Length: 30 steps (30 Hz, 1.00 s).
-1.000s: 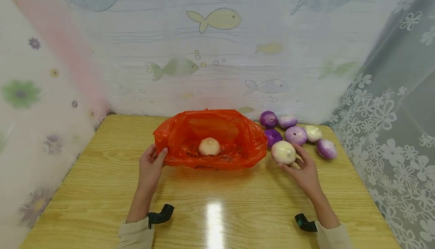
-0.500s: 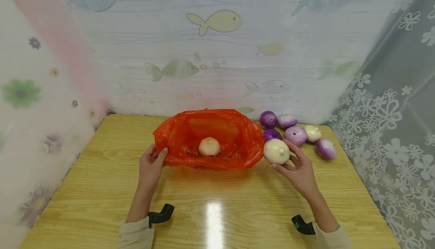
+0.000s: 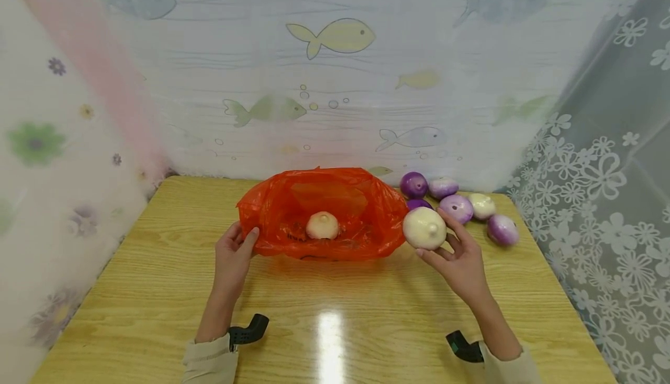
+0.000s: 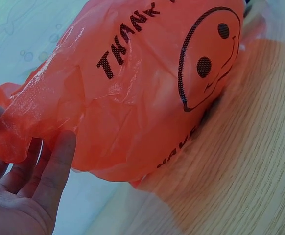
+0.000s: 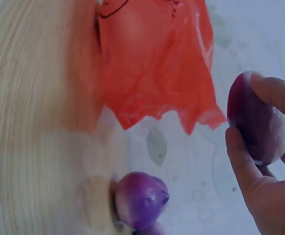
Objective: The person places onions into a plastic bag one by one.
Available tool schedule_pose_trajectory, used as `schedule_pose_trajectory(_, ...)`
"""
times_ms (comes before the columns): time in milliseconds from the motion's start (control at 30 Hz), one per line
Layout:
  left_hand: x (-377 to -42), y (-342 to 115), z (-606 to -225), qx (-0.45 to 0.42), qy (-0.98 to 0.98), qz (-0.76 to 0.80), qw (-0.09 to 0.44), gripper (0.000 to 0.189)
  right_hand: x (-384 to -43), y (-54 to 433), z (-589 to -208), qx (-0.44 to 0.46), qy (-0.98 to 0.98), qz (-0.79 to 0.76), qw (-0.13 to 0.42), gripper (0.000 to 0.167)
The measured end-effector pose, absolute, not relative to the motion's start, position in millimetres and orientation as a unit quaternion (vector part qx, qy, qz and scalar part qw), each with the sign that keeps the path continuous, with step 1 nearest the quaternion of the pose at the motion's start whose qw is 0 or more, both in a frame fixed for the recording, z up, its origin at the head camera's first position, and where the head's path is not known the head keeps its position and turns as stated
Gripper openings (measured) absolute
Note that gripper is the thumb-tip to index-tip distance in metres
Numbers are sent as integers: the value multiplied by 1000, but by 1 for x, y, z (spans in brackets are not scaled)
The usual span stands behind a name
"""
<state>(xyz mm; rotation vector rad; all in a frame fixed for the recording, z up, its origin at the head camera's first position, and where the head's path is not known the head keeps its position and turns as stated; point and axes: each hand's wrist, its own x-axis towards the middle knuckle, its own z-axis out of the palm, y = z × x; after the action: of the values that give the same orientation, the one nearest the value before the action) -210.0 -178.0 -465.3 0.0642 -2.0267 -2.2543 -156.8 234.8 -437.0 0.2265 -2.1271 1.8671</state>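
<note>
A red plastic bag (image 3: pixel 272 244) lies on its side with its mouth held wide toward me, and a pale onion (image 3: pixel 321 226) sits inside it. My left hand (image 3: pixel 234 256) pinches the left edge of the bag's mouth between thumb and fingers. In the left wrist view, black lettering and a smiley face show on the bag (image 4: pixel 103 132). My right hand (image 3: pixel 460 262) grips a white onion (image 3: pixel 424 228) by its sides, right at the bag's right edge. From the right wrist view, that onion (image 5: pixel 255 117) shows a purple side and is raised above the table.
Several onions cluster at the table's back right: purple ones (image 3: pixel 414 185), (image 3: pixel 503 230), a pale purple one (image 3: pixel 456 208) and a white one (image 3: pixel 481 206). The wooden table (image 3: pixel 293 326) ends at a patterned curtain (image 3: pixel 335 81) behind the bag.
My right hand has carried the white onion leftward and slightly up, from beside the bag to its right edge. My left hand stays on the bag.
</note>
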Motion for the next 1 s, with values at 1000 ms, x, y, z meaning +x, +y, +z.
schedule_pose_trajectory(1000, -239, -190, -461, 2, -659, -751, 34, 39, -216, 136, -421, 116, -739, 650, 133, 85)
